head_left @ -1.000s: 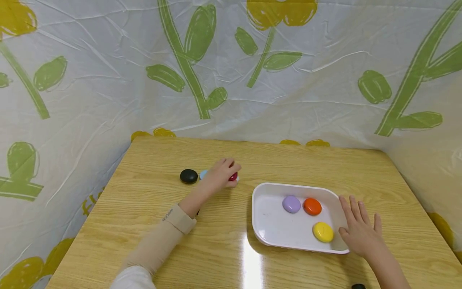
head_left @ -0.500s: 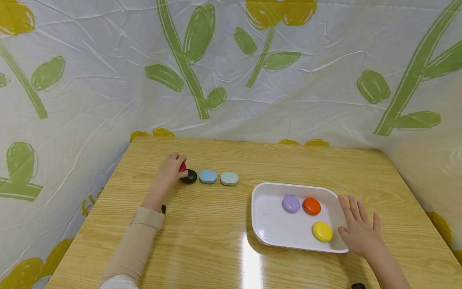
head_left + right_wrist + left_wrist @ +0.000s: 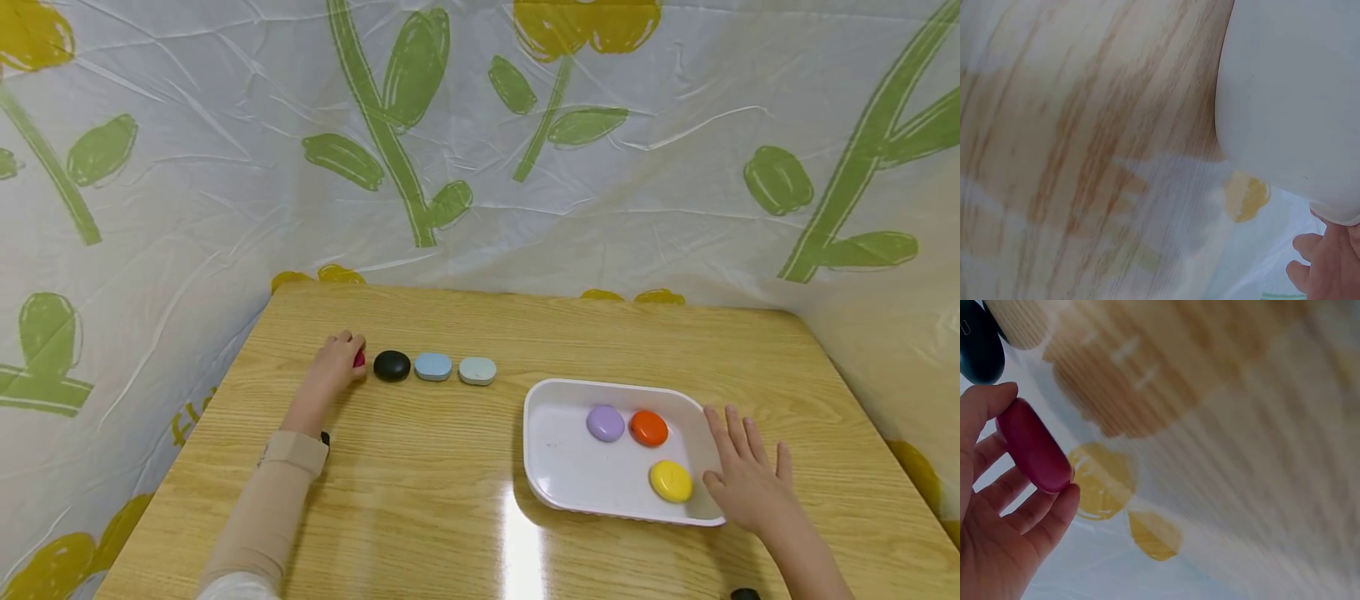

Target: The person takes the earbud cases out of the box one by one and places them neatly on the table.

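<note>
At the far left of the table, my left hand (image 3: 335, 364) pinches a dark red rounded case (image 3: 1035, 447) between thumb and fingertips. In the head view most of this case is hidden behind the hand. Just to its right lies a black oval case (image 3: 392, 366) with a small port-like outline in the left wrist view. A light blue case (image 3: 432, 367) and a pale grey-green one (image 3: 477, 371) continue that row. My right hand (image 3: 750, 479), fingers spread and mostly straight, rests against the right rim of a white tray (image 3: 570, 492).
Inside the tray lie a lilac (image 3: 605, 423), an orange-red (image 3: 648, 428) and a yellow rounded case (image 3: 671, 482). The wooden table (image 3: 420, 500) meets a hanging sheet (image 3: 247, 167) with printed flowers along its back and sides.
My left hand has carried the red case leftward, past the grey-green, blue and black ones, to the left end of the row. The right hand has stayed at the tray.
</note>
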The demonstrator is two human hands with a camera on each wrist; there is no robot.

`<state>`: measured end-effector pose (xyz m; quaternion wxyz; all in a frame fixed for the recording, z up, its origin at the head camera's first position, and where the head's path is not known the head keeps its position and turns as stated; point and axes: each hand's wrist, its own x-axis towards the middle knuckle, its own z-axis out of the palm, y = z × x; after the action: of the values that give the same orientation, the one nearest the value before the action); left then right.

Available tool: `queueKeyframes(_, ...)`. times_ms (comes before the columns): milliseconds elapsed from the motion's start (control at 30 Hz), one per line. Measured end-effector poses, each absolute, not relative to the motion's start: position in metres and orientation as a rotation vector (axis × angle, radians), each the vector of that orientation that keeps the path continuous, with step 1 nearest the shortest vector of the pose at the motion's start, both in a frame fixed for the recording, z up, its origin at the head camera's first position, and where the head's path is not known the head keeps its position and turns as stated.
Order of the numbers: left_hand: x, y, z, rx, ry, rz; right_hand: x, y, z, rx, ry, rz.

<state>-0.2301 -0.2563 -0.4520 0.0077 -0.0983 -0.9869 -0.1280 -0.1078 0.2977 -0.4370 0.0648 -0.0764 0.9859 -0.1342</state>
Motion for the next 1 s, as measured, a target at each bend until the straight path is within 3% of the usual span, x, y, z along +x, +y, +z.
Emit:
queueKeyframes(467, -0.227, -0.254, -0.456, -0.321, -3.240, -0.179, -0.107, 0.298, -0.437, -0.235, 2.982, -0.400)
queueKeyframes(1000, -0.223, -0.244, -0.435, -0.283, -3.199, -0.310, -0.106, 0.299, -0.438, -0.235, 2.980, -0.404)
